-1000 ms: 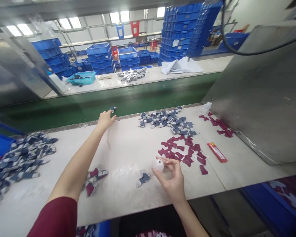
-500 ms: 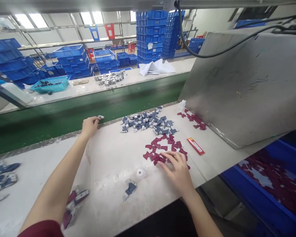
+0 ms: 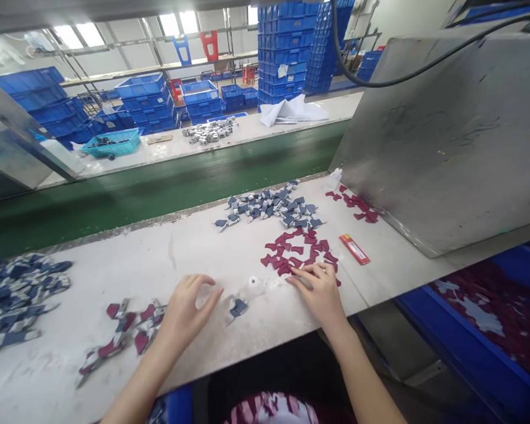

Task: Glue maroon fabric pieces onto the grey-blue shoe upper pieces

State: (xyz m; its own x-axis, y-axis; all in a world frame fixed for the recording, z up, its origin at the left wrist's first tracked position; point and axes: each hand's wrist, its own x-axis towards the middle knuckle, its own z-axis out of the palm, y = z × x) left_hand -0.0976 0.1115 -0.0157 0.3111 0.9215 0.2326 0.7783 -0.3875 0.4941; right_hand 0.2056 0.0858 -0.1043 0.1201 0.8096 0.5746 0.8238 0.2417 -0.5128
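My left hand (image 3: 192,309) hovers over the near part of the table, thumb and fingers apart, with nothing between them. Just right of its fingertips lies a single navy-and-white piece (image 3: 238,307), beside a small white round knob (image 3: 253,281). At the near edge of a scatter of flat maroon pieces (image 3: 297,250), my right hand (image 3: 320,288) has thumb and forefinger closed on a maroon piece, mostly hidden by the fingers. Behind the maroon scatter is a heap of navy-and-white pieces (image 3: 269,203). Several maroon-and-grey pieces (image 3: 110,348) lie left of my left hand.
A larger navy-and-white pile (image 3: 15,294) lies at far left. A red packet (image 3: 354,249) rests near a metal box (image 3: 446,141). The green belt (image 3: 168,185) runs behind the table. A blue crate (image 3: 477,347) of maroon pieces stands below at right.
My left hand has come back from the belt's edge toward me, and the small pale part it held is gone from it. My right thumb and forefinger have drawn together at the maroon pieces.
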